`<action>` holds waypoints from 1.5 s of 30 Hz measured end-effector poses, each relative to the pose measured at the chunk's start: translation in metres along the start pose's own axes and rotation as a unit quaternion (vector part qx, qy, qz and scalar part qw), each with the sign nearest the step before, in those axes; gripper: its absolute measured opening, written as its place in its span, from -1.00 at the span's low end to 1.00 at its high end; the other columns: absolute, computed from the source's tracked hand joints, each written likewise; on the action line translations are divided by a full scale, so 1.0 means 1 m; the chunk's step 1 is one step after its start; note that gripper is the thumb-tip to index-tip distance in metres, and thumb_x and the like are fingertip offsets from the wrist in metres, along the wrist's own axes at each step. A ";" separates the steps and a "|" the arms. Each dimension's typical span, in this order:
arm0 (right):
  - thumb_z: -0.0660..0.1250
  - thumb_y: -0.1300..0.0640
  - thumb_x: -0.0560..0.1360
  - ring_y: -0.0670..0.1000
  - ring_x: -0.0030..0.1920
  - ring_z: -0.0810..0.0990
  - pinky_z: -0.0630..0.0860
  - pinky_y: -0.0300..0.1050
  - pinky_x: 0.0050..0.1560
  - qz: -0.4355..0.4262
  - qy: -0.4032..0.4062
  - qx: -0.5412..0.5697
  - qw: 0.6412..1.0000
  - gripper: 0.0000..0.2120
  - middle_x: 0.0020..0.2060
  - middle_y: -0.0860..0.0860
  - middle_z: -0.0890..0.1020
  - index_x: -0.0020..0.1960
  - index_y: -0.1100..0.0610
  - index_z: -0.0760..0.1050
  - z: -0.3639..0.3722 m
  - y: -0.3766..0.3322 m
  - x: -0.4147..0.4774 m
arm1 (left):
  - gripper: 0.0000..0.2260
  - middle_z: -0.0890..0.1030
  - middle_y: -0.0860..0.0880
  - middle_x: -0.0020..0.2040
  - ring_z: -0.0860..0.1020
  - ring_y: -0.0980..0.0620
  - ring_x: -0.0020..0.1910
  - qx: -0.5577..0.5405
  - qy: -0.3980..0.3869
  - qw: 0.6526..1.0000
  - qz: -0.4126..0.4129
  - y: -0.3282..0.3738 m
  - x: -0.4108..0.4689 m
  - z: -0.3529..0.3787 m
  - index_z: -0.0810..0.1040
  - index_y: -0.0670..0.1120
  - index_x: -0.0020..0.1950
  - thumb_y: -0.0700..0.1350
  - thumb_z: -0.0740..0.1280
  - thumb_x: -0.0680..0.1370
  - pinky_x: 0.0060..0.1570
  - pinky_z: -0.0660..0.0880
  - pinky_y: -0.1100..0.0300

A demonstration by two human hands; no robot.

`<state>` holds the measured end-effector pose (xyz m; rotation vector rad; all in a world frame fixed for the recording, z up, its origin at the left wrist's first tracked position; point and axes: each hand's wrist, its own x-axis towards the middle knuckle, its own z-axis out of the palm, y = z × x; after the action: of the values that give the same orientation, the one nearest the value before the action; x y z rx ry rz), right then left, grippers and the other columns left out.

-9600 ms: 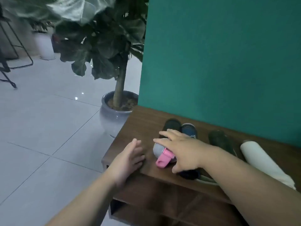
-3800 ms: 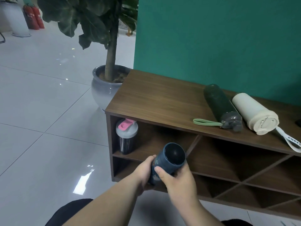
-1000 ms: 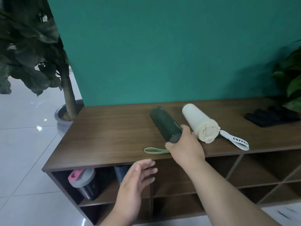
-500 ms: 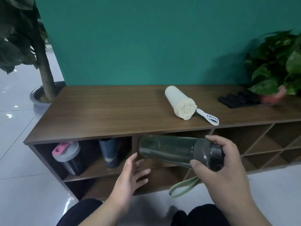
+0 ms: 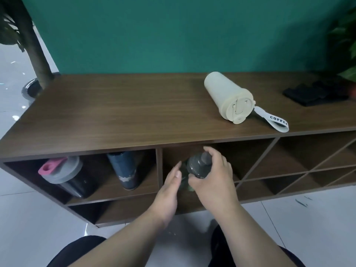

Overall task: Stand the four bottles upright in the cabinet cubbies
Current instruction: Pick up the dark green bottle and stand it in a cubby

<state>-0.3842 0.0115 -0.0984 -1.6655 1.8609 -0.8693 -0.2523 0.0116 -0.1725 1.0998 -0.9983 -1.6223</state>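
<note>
My right hand (image 5: 213, 182) grips the grey cap of the dark green bottle (image 5: 196, 167), which stands nearly upright at the mouth of the second upper cubby. My left hand (image 5: 169, 189) lies flat against the bottle's left side, fingers extended. In the left upper cubby a black shaker with a pink-and-grey lid (image 5: 61, 174) and a dark blue bottle (image 5: 125, 170) stand upright. A cream bottle (image 5: 227, 97) with a white "COFFEE" strap lies on its side on the wooden cabinet (image 5: 115, 116) top.
A black folded item (image 5: 312, 93) lies at the top's right end beside green leaves (image 5: 346, 54). A potted tree's trunk (image 5: 36, 51) stands left of the cabinet. Diagonal-divided cubbies (image 5: 289, 166) fill the right part. My dark-clothed knees are at the bottom edge.
The green bottle was turned from horizontal to nearly upright and moved forward into the second cubby's opening. My left hand rose from below it to its side.
</note>
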 end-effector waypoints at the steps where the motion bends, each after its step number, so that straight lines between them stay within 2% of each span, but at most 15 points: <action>1: 0.54 0.06 0.36 -0.06 0.39 0.31 0.36 -0.04 0.42 -0.002 0.005 0.011 1.000 -0.21 0.33 -0.16 0.44 0.49 -0.13 0.27 0.001 -0.002 0.004 | -0.28 0.35 0.11 0.57 0.28 0.13 0.55 -0.008 -0.004 1.000 0.001 0.004 0.001 0.001 0.29 0.23 0.53 0.46 0.25 0.41 0.60 0.12 -0.06; 5: 0.54 0.07 0.37 -0.03 0.34 0.39 0.42 -0.02 0.38 0.013 0.001 0.044 0.999 -0.31 0.05 -0.33 0.39 0.44 -0.03 0.36 0.021 0.008 0.026 | -0.32 0.39 0.06 0.55 0.35 0.14 0.51 -0.046 -0.001 0.999 -0.008 0.002 0.016 0.000 0.19 0.08 0.61 0.28 0.15 0.53 0.58 0.18 -0.02; 8: 0.54 0.08 0.39 0.01 0.27 0.47 0.48 -0.01 0.33 0.011 -0.006 0.057 0.998 -0.46 -0.05 -0.37 0.36 0.31 -0.01 0.46 0.036 0.012 0.037 | -0.42 0.49 0.03 0.48 0.44 0.13 0.46 -0.061 0.011 0.998 -0.002 -0.003 0.027 -0.005 0.28 0.03 0.57 0.20 0.10 0.57 0.52 0.29 0.00; 11: 0.55 0.04 0.37 0.02 0.21 0.51 0.53 0.04 0.26 -0.011 0.002 0.058 0.998 -0.56 -0.04 -0.33 0.40 0.18 -0.02 0.49 0.045 0.015 0.048 | -0.40 0.45 0.01 0.52 0.39 0.08 0.50 -0.071 0.034 0.997 -0.003 -0.006 0.035 -0.011 0.28 0.02 0.58 0.22 0.19 0.58 0.53 0.25 -0.05; 14: 0.50 -0.10 0.33 -0.01 0.23 0.55 0.57 0.06 0.22 -0.010 -0.002 0.079 0.997 -0.55 0.08 -0.22 0.48 0.17 -0.09 0.47 0.054 0.019 0.055 | -0.19 0.33 0.02 0.59 0.31 0.09 0.55 -0.101 0.049 0.994 -0.008 -0.009 0.041 -0.015 0.18 0.02 0.62 0.29 0.30 0.45 0.59 0.14 -0.07; 17: 0.43 -0.20 0.29 -0.05 0.23 0.60 0.62 0.05 0.17 -0.001 -0.008 0.117 0.993 -0.51 0.19 -0.21 0.48 0.19 -0.18 0.44 0.061 0.023 0.055 | -0.18 0.30 0.05 0.60 0.30 0.14 0.54 -0.122 0.045 0.991 -0.015 -0.012 0.044 -0.013 0.15 0.06 0.63 0.30 0.30 0.43 0.60 0.11 -0.03; 20: 0.45 -0.20 0.30 -0.09 0.20 0.62 0.63 0.04 0.15 0.014 -0.005 0.135 0.991 -0.49 0.19 -0.21 0.54 0.21 -0.16 0.43 0.064 0.028 0.054 | -0.34 0.38 0.06 0.55 0.38 0.18 0.47 -0.153 0.059 0.986 -0.021 -0.013 0.045 -0.011 0.23 0.09 0.58 0.23 0.22 0.50 0.59 0.14 0.02; 22: 0.50 -0.17 0.32 -0.11 0.18 0.63 0.63 0.02 0.16 0.031 -0.005 0.145 0.989 -0.50 0.16 -0.20 0.59 0.19 -0.17 0.43 0.066 0.031 0.054 | -0.35 0.45 0.07 0.50 0.39 0.14 0.47 -0.155 0.058 0.985 -0.039 -0.016 0.045 -0.013 0.33 0.14 0.51 0.31 0.28 0.46 0.58 0.15 0.01; 24: 0.51 -0.17 0.32 -0.13 0.20 0.61 0.61 0.01 0.19 0.036 -0.007 0.143 0.989 -0.47 0.18 -0.20 0.59 0.23 -0.18 0.42 0.066 0.032 0.054 | -0.27 0.52 0.09 0.43 0.39 0.10 0.48 -0.145 0.055 0.986 -0.059 -0.019 0.044 -0.015 0.49 0.17 0.36 0.48 0.39 0.28 0.59 0.14 -0.02; 26: 0.51 -0.16 0.34 -0.15 0.25 0.57 0.59 0.01 0.23 0.036 -0.010 0.136 0.990 -0.43 0.22 -0.20 0.57 0.29 -0.17 0.42 0.065 0.033 0.053 | -0.25 0.58 0.15 0.35 0.40 0.14 0.45 -0.175 0.056 0.980 -0.072 -0.024 0.044 -0.015 0.60 0.21 0.21 0.52 0.46 0.11 0.60 0.09 -0.01; 28: 0.51 -0.16 0.35 -0.17 0.27 0.54 0.58 0.00 0.24 0.036 -0.012 0.130 0.991 -0.41 0.24 -0.20 0.56 0.32 -0.17 0.41 0.065 0.034 0.054 | -0.23 0.58 0.18 0.31 0.37 0.13 0.46 -0.194 0.066 0.975 -0.088 -0.028 0.047 -0.016 0.61 0.23 0.17 0.52 0.48 0.04 0.60 0.06 0.01; 31: 0.51 -0.16 0.36 -0.17 0.27 0.54 0.58 0.00 0.24 0.037 -0.016 0.126 0.991 -0.41 0.24 -0.20 0.55 0.34 -0.15 0.41 0.067 0.036 0.054 | -0.30 0.56 0.21 0.28 0.31 0.10 0.50 -0.182 0.087 0.974 -0.102 -0.023 0.046 -0.013 0.55 0.24 0.20 0.52 0.40 0.15 0.58 0.08 0.06; 36: 0.52 -0.12 0.39 -0.21 0.24 0.53 0.57 -0.10 0.21 0.038 -0.015 0.134 0.990 -0.44 0.24 -0.20 0.54 0.33 -0.16 0.42 0.067 0.037 0.053 | -0.49 0.52 0.00 0.45 0.43 0.06 0.46 -0.115 0.115 0.976 -0.144 -0.012 0.049 -0.008 0.43 0.03 0.49 0.26 0.12 0.63 0.55 0.24 0.01; 42: 0.52 -0.13 0.38 -0.22 0.23 0.53 0.56 -0.15 0.17 0.036 -0.009 0.135 0.990 -0.44 0.23 -0.22 0.53 0.32 -0.18 0.41 0.069 0.037 0.053 | -0.51 0.44 -0.02 0.50 0.37 -0.05 0.51 -0.085 0.157 0.963 -0.201 -0.005 0.055 -0.003 0.36 0.06 0.54 0.22 0.12 0.66 0.52 0.30 -0.02; 45: 0.52 -0.13 0.38 -0.22 0.23 0.53 0.56 -0.16 0.18 0.038 -0.012 0.134 0.990 -0.43 0.24 -0.22 0.54 0.33 -0.16 0.41 0.070 0.038 0.053 | -0.51 0.50 -0.03 0.38 0.38 -0.05 0.49 -0.085 0.160 0.963 -0.202 -0.004 0.055 -0.001 0.39 0.02 0.52 0.21 0.12 0.66 0.52 0.29 0.00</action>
<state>-0.3667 -0.0484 -0.1705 -1.4268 1.6950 -1.0125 -0.2627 -0.0399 -0.1883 1.4551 -0.4317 -1.7329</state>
